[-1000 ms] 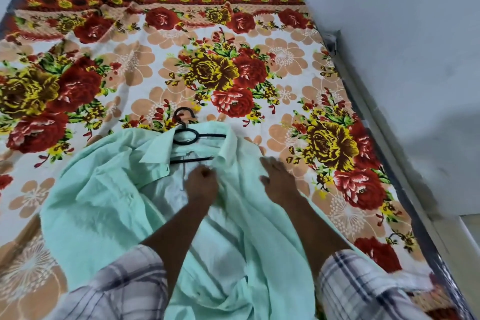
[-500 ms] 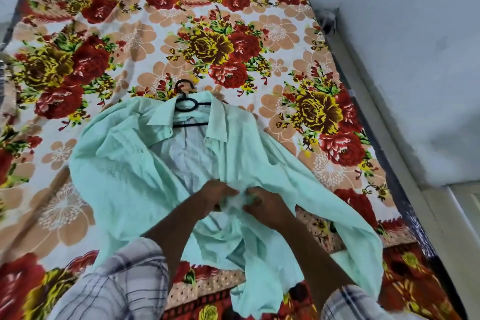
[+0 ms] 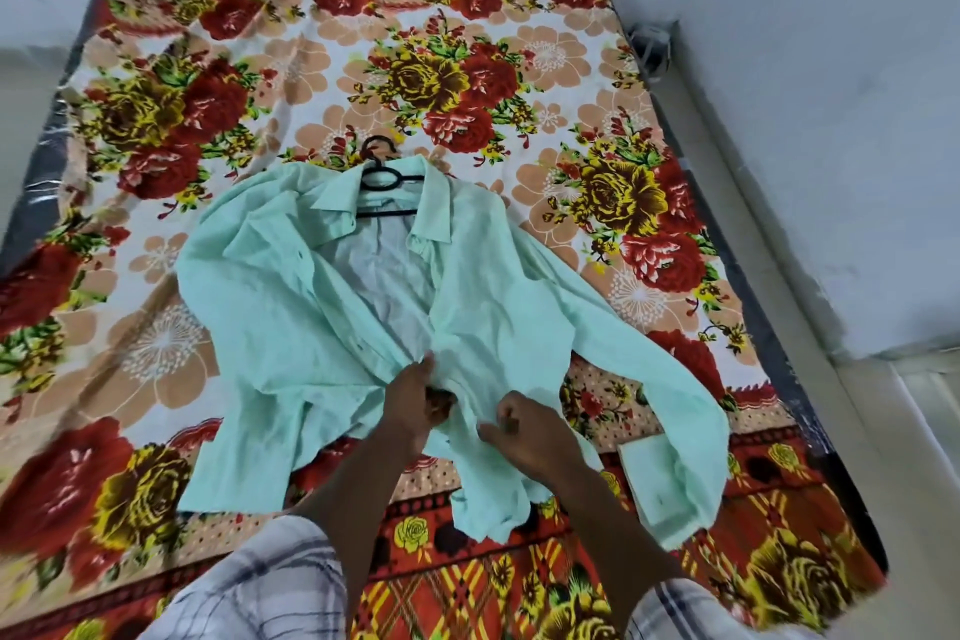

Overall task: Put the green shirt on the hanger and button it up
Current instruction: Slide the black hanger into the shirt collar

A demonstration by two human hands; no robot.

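A pale mint-green button-up shirt (image 3: 291,327) lies front-up and unbuttoned on the red-and-yellow floral bedsheet (image 3: 156,369). A black plastic hanger (image 3: 382,186) sits inside its collar, with the hook poking out. Low on the open front, the left hand (image 3: 413,405) pinches one edge. Just beside it, the right hand (image 3: 524,437) grips the other panel.
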